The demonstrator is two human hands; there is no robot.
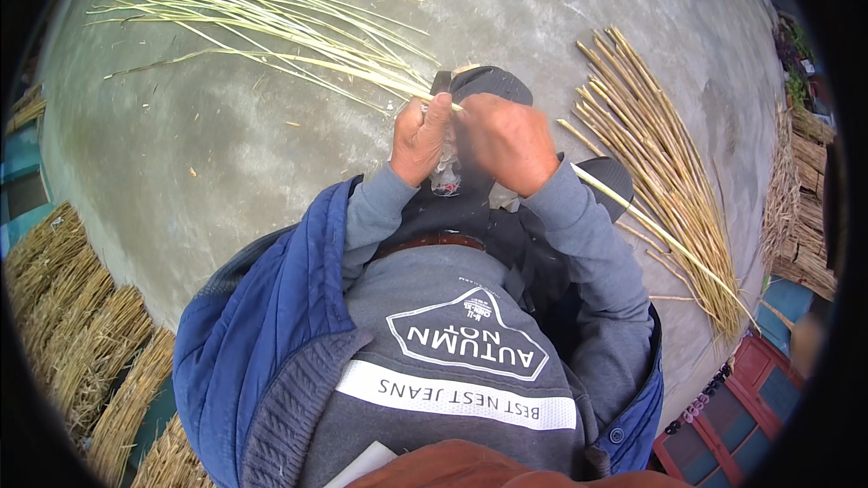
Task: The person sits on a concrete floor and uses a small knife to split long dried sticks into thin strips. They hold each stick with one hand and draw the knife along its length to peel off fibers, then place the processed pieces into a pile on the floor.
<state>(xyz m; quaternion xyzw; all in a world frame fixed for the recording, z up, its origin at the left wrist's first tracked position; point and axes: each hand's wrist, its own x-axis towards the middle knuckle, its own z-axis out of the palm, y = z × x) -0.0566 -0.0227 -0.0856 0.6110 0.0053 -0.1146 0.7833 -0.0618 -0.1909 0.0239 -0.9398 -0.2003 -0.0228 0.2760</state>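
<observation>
My left hand [420,138] is closed, thumb pressed on a pale stalk [398,86]. Just above its thumb a dark, blade-like piece [440,82] sticks up. Below the fingers shows a grey, ragged wrapped piece [447,173]; whether the two belong to one tool, I cannot tell. Close beside it my right hand [511,140] is curled round the same stalk, slightly blurred. A pale stalk length [669,239] comes out past my right forearm and runs to the lower right. The fingertips of my right hand are hidden.
A loose fan of pale green stalks [244,4] lies on the concrete floor [244,149] to the far left. A bundle of brown stalks [655,145] lies on the right. Straw bundles [72,307] line the left edge; a red-framed panel [737,411] stands lower right.
</observation>
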